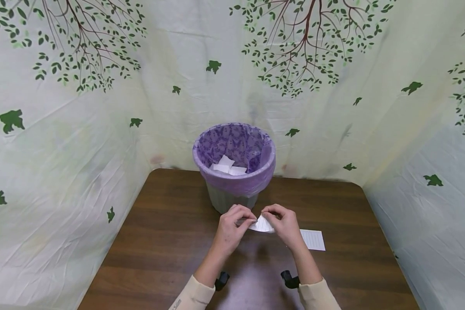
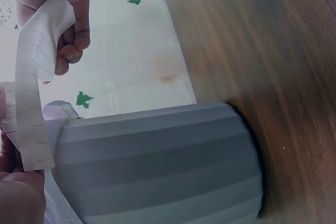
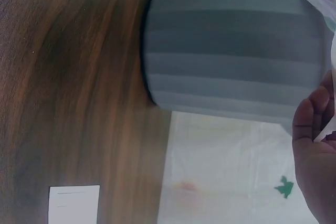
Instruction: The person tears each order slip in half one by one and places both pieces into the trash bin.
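A lined sheet of white paper [image 1: 262,225] is held up between both hands, just in front of the bin. My left hand [image 1: 234,224] pinches its left end between thumb and fingers. The right hand [image 1: 284,224] pinches the other end. In the left wrist view the lined paper [image 2: 30,93] looks bent and partly torn or folded, with a strip running between the two hands. At the right edge of the right wrist view, the right hand [image 3: 315,145] has its fingers curled at the paper, most of which lies outside that view.
A grey bin [image 1: 230,198] with a purple patterned liner [image 1: 236,183] stands at the table's back, white paper pieces [image 1: 226,165] inside. Another lined paper [image 1: 313,240] lies on the brown table [image 1: 170,241], right of the right hand. A leaf-printed cloth [image 1: 178,116] hangs behind.
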`<state>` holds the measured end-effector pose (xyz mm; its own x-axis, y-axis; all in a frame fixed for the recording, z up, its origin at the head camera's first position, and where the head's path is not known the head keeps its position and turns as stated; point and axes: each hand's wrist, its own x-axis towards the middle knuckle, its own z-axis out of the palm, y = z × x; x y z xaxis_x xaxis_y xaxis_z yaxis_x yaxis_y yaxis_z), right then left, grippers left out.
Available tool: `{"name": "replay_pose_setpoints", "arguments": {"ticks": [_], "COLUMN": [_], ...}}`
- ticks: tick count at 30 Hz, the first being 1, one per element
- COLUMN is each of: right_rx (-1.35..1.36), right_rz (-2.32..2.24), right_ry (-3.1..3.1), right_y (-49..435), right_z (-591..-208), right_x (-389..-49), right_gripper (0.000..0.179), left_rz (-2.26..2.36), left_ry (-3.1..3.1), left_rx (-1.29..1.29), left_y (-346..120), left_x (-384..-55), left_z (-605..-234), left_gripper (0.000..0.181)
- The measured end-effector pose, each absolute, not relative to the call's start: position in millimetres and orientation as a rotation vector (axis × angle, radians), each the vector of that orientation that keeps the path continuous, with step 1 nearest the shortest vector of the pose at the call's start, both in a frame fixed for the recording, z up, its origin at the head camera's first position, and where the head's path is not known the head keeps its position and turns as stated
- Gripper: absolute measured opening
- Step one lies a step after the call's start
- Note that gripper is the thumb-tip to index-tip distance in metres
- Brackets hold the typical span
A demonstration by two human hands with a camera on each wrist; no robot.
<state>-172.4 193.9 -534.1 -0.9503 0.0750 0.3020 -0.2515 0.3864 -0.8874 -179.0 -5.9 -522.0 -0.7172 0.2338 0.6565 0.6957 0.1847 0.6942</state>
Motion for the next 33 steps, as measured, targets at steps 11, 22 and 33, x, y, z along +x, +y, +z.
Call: {"name": "replay_pose_setpoints", "arguments": {"ticks": [11,22,33], "right_rx": [0.029,-0.056,-0.07], "right_rz": [1.547,1.433,1.437], "right_ry": [-2.358,-2.383,-2.393], "right_y": [199,207,210], "right_z": [-540,-547,-544], "right_x": [-176,-177,-177], "right_gripper": [0.005,0.007,0.007], "left_rz": [-1.526,-1.538,-1.557], "left_ry": [-2.033,-1.95,-1.939], "left_rx": [-0.955,-0.981,-0.93], "left_y": [-8,-11,-18], "left_x": [-171,-163,-164], "left_z": [-512,-502,-494], "left_gripper": [0.005,0.015,0.015]}}
